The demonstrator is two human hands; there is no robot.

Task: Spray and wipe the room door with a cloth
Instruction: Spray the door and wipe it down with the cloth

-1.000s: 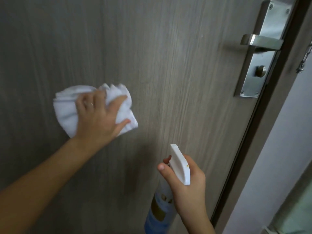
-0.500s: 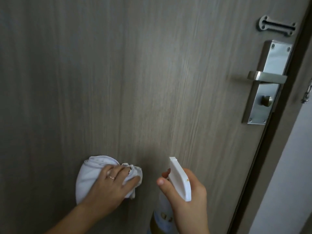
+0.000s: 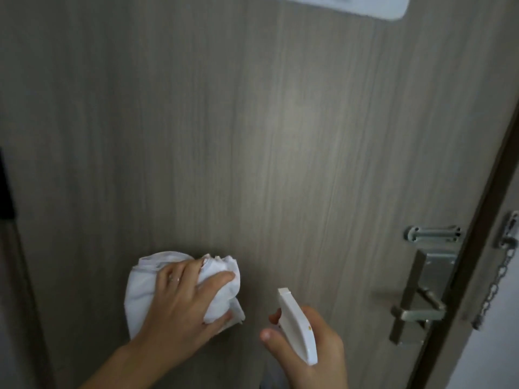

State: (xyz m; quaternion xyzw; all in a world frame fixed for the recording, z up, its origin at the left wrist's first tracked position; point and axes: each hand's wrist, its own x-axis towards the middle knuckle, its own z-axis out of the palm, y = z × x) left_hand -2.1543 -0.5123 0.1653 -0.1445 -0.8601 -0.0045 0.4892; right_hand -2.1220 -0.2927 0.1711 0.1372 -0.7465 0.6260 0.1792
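A grey-brown wood-grain door point(image 3: 266, 136) fills the view. My left hand point(image 3: 185, 301) presses a bunched white cloth point(image 3: 140, 287) flat against the door's lower middle, fingers spread over it. To its right, my right hand point(image 3: 317, 352) grips a spray bottle with a white trigger head point(image 3: 296, 324), nozzle aimed up at the door, a finger by the trigger. The bottle's body is hidden below the frame.
A metal lever handle point(image 3: 418, 313) on its plate sits at the door's right edge, with a slotted chain catch point(image 3: 432, 234) above it. A door chain point(image 3: 497, 282) hangs on the frame. A white sign point(image 3: 351, 4) is at the door's top.
The view has tilted upward, so the handle and both hands sit lower in frame. My left hand with the cloth has shifted toward the bottle. The spray bottle stays held in the right hand.
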